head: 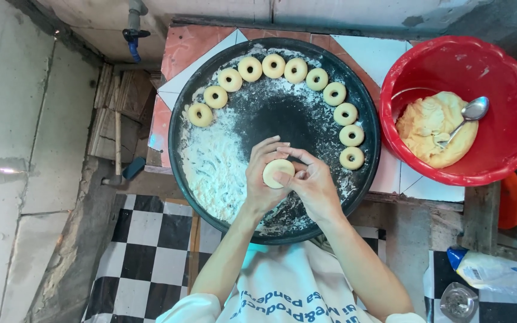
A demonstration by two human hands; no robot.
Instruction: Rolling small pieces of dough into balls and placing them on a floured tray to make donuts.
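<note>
One wide black tray (366, 113), floured at 8 o'clock, nine dough rings (273, 66) arcing 10 to 4. Red basin (510, 66) at 3 holds spare dough. Left hand (259, 179) cups a flat dough disc (277, 173) over the tray at 6; right hand (315, 186) pinches its edge. Disc round, no long axis, face up. Judgement: press dead centre, evenly

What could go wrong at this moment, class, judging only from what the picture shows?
The soft dough disc, pinched between left hand and right hand, might tear or lose its shape. A forearm could brush loose flour off the black tray. The spoon may sink into the dough in the red bowl.
</note>
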